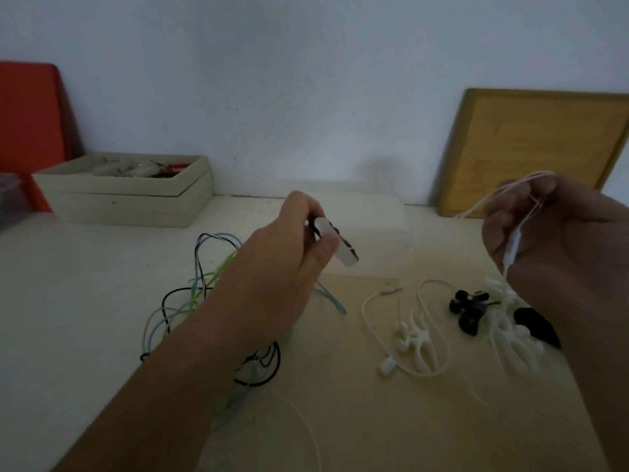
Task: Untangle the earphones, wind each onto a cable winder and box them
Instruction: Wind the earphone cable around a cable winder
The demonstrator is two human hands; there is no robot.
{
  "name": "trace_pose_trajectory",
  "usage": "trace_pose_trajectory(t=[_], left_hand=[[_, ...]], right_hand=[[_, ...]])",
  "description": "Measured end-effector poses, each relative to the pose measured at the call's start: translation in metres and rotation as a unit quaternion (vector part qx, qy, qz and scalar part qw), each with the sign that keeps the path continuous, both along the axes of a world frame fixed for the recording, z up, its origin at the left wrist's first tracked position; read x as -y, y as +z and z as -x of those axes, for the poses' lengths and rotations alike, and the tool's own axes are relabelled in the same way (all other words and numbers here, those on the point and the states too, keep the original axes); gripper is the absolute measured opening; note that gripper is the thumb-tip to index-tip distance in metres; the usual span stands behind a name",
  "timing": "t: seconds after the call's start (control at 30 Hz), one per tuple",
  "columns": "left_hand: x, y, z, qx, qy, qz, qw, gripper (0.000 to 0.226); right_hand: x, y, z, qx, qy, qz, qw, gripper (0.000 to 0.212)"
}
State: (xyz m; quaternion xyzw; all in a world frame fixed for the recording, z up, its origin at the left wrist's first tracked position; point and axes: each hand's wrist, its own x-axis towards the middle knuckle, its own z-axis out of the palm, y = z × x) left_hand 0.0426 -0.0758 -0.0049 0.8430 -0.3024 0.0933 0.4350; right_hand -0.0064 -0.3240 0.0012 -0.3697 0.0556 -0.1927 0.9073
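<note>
My left hand (289, 253) is raised over the table and pinches a translucent white cable winder (337, 245) with dark cable wound on it. At the right, my right hand (544, 233) grips a bunch of white earphone cable (512, 247) with its inline remote hanging below the fingers. That white cable trails down to the table. A tangle of black, blue and green earphone cables (200, 287) lies under my left forearm. White winders (417, 338) and black winders (468, 306) lie on the table between my hands.
A beige open box (129, 195) with small items stands at the back left, by a red board (30, 131). A wooden board (537, 148) leans on the wall at the back right. A clear lidded box (367, 212) sits behind my left hand.
</note>
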Motion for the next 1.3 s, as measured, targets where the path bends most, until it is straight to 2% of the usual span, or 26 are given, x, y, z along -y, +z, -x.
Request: trace_pose_trajectory(t=[0.03,0.1,0.2,0.3,0.37,0.43,0.5,0.53,0.63,0.77,0.83,0.97,1.0,1.13,1.3], left_hand=[[0.000,0.002,0.002,0.027,-0.004,-0.025,0.999,0.009],[0.001,0.006,0.007,0.043,-0.012,-0.054,0.998,0.013],[0.002,0.008,0.008,0.024,0.026,-0.015,0.999,0.018],[-0.003,0.009,0.007,0.149,0.136,-0.023,0.979,0.017],[-0.002,0.010,0.008,0.181,0.144,-0.013,0.973,0.012],[0.001,0.009,0.009,0.115,0.073,0.095,0.986,0.011],[0.004,0.011,0.011,-0.010,-0.033,0.212,0.977,0.017],[0.005,0.012,0.013,-0.038,-0.067,0.227,0.971,0.022],[0.006,0.012,0.014,-0.031,-0.103,0.180,0.978,0.026],[0.004,0.008,0.013,-0.162,-0.200,0.088,0.962,0.025],[0.007,0.005,0.014,-0.153,-0.182,0.075,0.968,0.026],[0.008,0.005,0.010,-0.117,-0.120,0.126,0.978,0.015],[0.007,0.006,0.011,-0.139,-0.125,0.162,0.969,0.011],[0.013,0.007,0.014,-0.290,-0.146,0.312,0.893,0.007],[0.019,0.011,0.015,-0.324,-0.104,0.409,0.847,0.022]], right_hand=[[-0.002,0.001,0.003,0.030,0.064,0.034,0.997,0.037],[0.005,0.001,0.001,0.014,0.067,0.045,0.997,0.036],[-0.002,0.019,0.004,-0.021,0.105,0.048,0.993,0.038],[-0.009,0.015,0.004,-0.027,0.098,0.110,0.989,0.025],[-0.011,0.014,0.004,-0.027,0.101,0.142,0.984,0.019],[-0.014,0.014,0.005,-0.030,0.095,0.159,0.982,0.023],[-0.015,0.015,0.005,-0.034,0.086,0.165,0.982,0.026],[-0.014,0.015,0.005,-0.034,0.083,0.166,0.982,0.026],[-0.014,0.017,0.006,-0.022,0.088,0.169,0.981,0.021],[-0.010,0.019,0.010,0.000,0.107,0.184,0.977,0.018],[-0.007,0.019,0.012,0.017,0.127,0.179,0.975,0.020],[-0.003,0.021,0.014,0.043,0.139,0.169,0.975,0.020],[-0.003,0.021,0.015,0.046,0.140,0.176,0.973,0.019],[-0.016,0.022,0.018,0.024,0.135,0.283,0.949,0.015],[-0.026,0.012,0.009,-0.076,0.037,0.346,0.934,0.014]])
